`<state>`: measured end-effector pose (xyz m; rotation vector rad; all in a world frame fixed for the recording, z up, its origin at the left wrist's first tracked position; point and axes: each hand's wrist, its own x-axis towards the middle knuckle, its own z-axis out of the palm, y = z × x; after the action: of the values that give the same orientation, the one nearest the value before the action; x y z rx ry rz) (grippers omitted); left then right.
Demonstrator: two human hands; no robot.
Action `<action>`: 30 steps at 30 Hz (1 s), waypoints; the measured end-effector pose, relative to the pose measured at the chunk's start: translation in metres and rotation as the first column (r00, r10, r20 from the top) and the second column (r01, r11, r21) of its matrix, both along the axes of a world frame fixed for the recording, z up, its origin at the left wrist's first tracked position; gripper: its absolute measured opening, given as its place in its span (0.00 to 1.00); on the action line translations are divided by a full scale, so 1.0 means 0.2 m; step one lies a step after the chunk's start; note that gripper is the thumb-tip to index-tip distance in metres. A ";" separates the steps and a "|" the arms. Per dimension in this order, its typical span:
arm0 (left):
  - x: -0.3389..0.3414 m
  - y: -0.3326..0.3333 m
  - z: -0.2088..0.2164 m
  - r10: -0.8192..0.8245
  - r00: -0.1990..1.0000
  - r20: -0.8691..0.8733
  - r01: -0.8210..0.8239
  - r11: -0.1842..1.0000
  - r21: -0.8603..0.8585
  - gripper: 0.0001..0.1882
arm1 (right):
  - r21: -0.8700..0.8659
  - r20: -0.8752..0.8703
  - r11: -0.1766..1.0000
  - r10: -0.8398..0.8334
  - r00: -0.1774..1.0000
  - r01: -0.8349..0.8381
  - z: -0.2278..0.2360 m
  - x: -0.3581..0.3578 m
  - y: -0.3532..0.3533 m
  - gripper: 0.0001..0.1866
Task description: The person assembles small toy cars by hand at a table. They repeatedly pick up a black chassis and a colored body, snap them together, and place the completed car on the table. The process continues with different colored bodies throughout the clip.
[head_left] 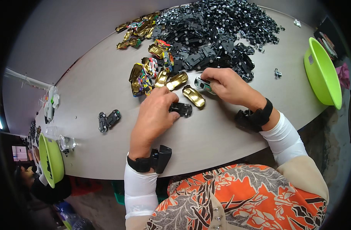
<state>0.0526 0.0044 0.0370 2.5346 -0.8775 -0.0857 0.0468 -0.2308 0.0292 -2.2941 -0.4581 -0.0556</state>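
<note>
Fingers of the left hand (154,115) pinched a small black plastic toy-car chassis (180,109) against the grey table (98,76); the right hand (226,86) closed around a silver-and-teal toy-car shell (202,84). A careless sweep might have knocked the loose gold metallic shell (194,96) between them. Most of the teal shell lay hidden under the fingers, and the black chassis heap (217,30) blurred together.
</note>
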 end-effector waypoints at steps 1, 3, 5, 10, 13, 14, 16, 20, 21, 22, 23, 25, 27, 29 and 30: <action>0.01 0.00 0.00 0.040 0.999 -0.026 -0.041 0.999 -0.025 0.17 | 0.110 -0.105 0.994 -0.004 0.994 0.015 0.01 0.01 0.00 0.09; 0.02 -0.01 -0.01 0.113 0.991 -0.078 -0.119 0.990 -0.074 0.16 | 0.051 -0.103 0.999 -0.003 0.995 0.008 -0.01 0.01 -0.01 0.07; 0.03 -0.03 0.01 0.159 0.977 -0.145 -0.172 0.982 -0.081 0.16 | -0.046 0.048 0.999 0.028 0.998 -0.026 -0.06 0.01 -0.03 0.07; 0.06 -0.03 -0.06 0.242 0.914 -0.325 -0.341 0.892 -0.295 0.15 | -0.136 0.175 0.990 -0.004 0.985 0.028 -0.02 -0.02 0.01 0.03; 0.07 -0.04 -0.05 0.157 0.763 -0.627 -0.516 0.732 -0.445 0.15 | -0.392 0.267 0.920 0.093 0.959 0.020 0.04 -0.04 0.01 0.03; 0.05 -0.05 -0.02 0.082 0.735 -0.673 -0.530 0.689 -0.494 0.16 | -0.401 0.248 0.916 0.099 0.964 0.009 0.02 -0.04 0.01 0.04; 0.06 -0.05 -0.02 -0.032 0.709 -0.704 -0.500 0.681 -0.535 0.20 | -0.420 0.209 0.907 0.108 0.972 -0.011 -0.02 -0.02 -0.01 0.06; 0.05 -0.07 -0.07 -0.292 0.575 -0.764 -0.619 0.456 -0.640 0.19 | -0.015 0.182 0.999 -0.038 0.983 0.041 0.02 -0.01 0.01 0.11; 0.05 -0.08 -0.07 -0.335 0.557 -0.760 -0.641 0.408 -0.650 0.19 | 0.182 -0.139 0.979 -0.064 0.988 0.089 0.09 -0.03 0.02 0.13; 0.05 -0.09 -0.07 -0.378 0.540 -0.752 -0.663 0.359 -0.657 0.19 | 0.305 -0.188 0.950 -0.012 0.982 0.070 0.10 -0.03 0.03 0.13; 0.04 -0.09 -0.08 -0.420 0.524 -0.741 -0.684 0.310 -0.660 0.19 | 0.423 -0.229 0.904 0.047 0.972 0.056 0.10 -0.03 0.04 0.13; 0.03 -0.12 -0.09 -0.456 0.527 -0.717 -0.657 0.316 -0.684 0.15 | 0.672 -0.256 0.740 0.221 0.941 0.009 0.01 -0.03 0.07 0.12; 0.00 -0.13 -0.11 -0.454 0.553 -0.698 -0.614 0.345 -0.710 0.14 | 0.578 -0.277 0.816 0.199 0.940 -0.003 -0.01 -0.04 0.08 0.11; 0.02 -0.11 -0.12 -0.456 0.549 -0.700 -0.583 0.391 -0.712 0.14 | 0.662 -0.313 0.749 0.242 0.919 0.028 -0.02 -0.05 0.09 0.10; 0.02 -0.11 -0.10 -0.428 0.552 -0.716 -0.577 0.423 -0.698 0.14 | 0.655 -0.287 0.755 0.250 0.925 -0.001 -0.01 -0.05 0.09 0.10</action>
<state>0.0558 -0.0167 0.0170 1.1261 -0.1795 -0.5831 0.0369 -0.2126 0.0266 -1.5298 -0.3312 0.2412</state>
